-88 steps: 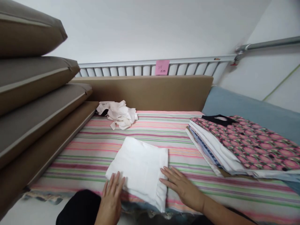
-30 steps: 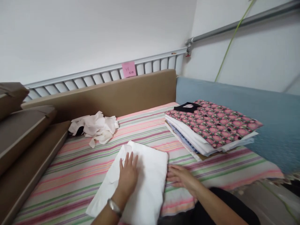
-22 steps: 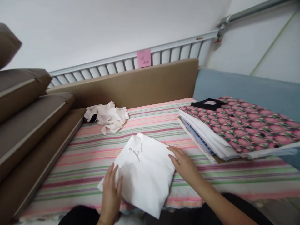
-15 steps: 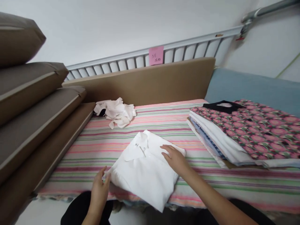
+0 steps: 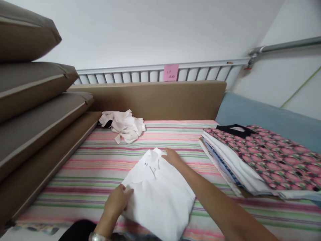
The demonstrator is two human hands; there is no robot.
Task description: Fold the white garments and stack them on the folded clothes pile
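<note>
A folded white shirt (image 5: 160, 197) lies at an angle on the striped cloth, its collar pointing away from me and its near corner reaching the front edge. My left hand (image 5: 117, 200) is closed on the shirt's left edge, thumb on top and fingers partly hidden beneath. At the upper right, beside the collar, my right hand (image 5: 172, 157) pinches the shirt's shoulder edge; its forearm passes over the right side of the shirt.
A crumpled white cloth heap (image 5: 127, 125) lies at the back left. To the right is a stack of folded garments topped by a pink patterned garment (image 5: 273, 147). Brown cushions (image 5: 37, 80) are piled on the left, and a brown panel (image 5: 155, 100) stands along the back.
My left hand has gone from open beside the shirt to closed on its left edge. My right hand has moved up and left to the collar side. The view has tilted slightly.
</note>
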